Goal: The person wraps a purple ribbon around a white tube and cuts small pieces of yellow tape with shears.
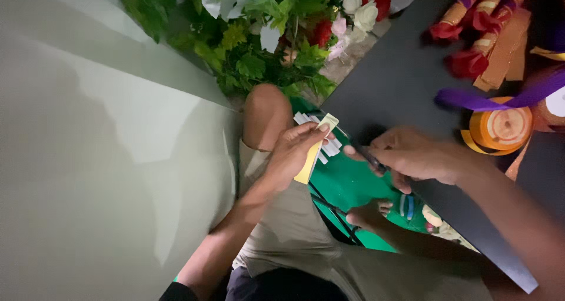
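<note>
- Your left hand [294, 151] pinches a thin yellow paper strip [315, 151]: light, floppy, best held near its end.
- Your right hand [412, 157] grips a dark blade-like tool [369, 158] at the black sheet's [400, 83] edge.

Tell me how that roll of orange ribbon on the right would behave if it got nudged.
The ribbon roll lies flat on its side, so it would probably slide, not roll. It looks light: mostly thin ribbon around a core. A loose end hangs off its left side and would likely trail or unwind.
</note>
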